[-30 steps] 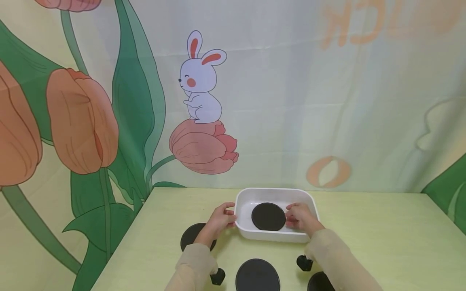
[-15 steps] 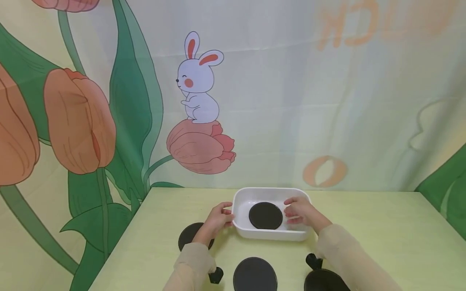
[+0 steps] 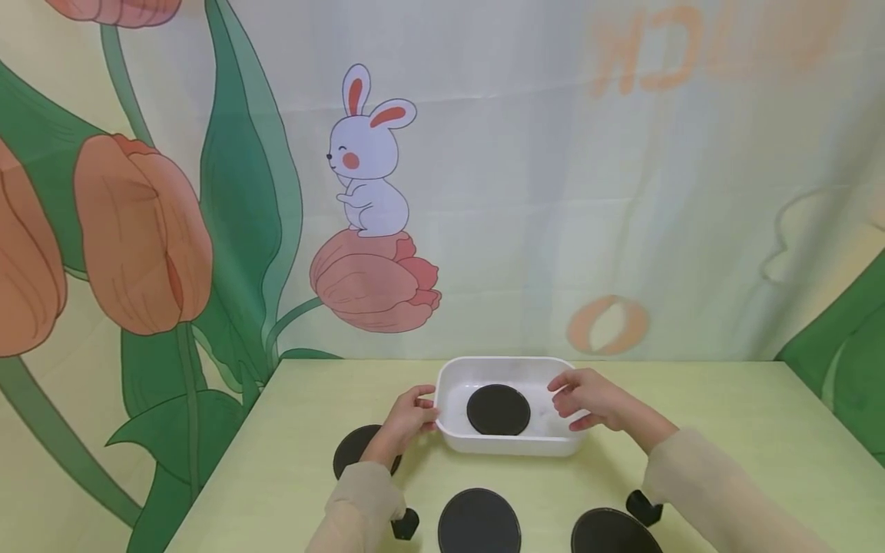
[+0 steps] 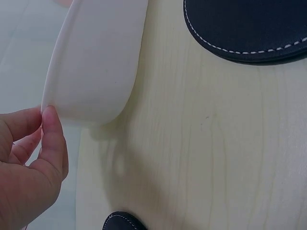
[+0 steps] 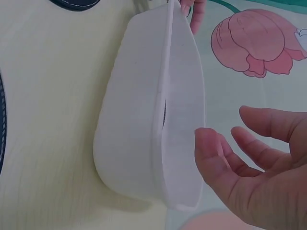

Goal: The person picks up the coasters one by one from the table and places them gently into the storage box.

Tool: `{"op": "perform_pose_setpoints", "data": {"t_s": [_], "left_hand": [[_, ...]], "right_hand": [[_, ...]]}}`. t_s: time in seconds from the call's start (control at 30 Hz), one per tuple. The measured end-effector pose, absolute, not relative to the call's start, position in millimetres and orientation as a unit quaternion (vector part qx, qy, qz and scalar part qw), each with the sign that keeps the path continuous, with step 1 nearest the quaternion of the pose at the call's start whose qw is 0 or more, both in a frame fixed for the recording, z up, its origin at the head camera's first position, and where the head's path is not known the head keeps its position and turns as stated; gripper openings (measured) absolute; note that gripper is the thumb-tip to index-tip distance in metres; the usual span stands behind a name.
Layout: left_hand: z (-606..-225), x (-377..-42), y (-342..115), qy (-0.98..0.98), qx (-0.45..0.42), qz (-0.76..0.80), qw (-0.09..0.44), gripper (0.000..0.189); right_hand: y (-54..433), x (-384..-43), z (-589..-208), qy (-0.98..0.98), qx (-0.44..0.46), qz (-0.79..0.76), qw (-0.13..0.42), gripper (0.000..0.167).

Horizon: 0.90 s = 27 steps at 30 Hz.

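Observation:
A white rectangular tub (image 3: 508, 446) stands near the table's back edge, with a round black coaster (image 3: 498, 409) lying flat inside it. At the tub's left end, my left hand (image 3: 408, 416) pinches the rim; the left wrist view shows thumb and finger (image 4: 52, 129) on either side of the wall. My right hand (image 3: 593, 401) is at the right end of the tub with nothing held, its fingers apart and gently bent. In the right wrist view its thumb (image 5: 209, 148) is close to the rim; whether it touches cannot be told.
Three more black coasters lie on the pale table: one partly under the left forearm (image 3: 354, 452), a coaster (image 3: 479, 526) front centre and another coaster (image 3: 611, 532) front right. White stitching edges a coaster (image 4: 249, 28). A printed cloth (image 3: 498, 192) hangs behind.
My right hand has drawn away from the coaster in the tub, moving right to the tub's end. The left hand keeps its pinch on the rim. The view has shifted slightly.

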<state>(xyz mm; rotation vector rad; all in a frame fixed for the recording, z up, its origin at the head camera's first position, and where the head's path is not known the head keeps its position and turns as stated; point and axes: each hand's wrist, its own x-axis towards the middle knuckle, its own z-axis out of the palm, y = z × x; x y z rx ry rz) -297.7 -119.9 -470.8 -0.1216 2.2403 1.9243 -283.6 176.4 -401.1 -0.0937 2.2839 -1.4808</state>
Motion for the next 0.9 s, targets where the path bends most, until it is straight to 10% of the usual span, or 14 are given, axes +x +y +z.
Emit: {"op": "perform_pose_setpoints", "data": {"t_s": [0.9], "left_hand": [[-467.3, -297.3, -118.7, 0.763, -0.051, 0.636, 0.099, 0.044]], "right_hand": [[241.5, -224.0, -413.4, 0.791, -0.148, -0.518, 0.288, 0.035]]}}
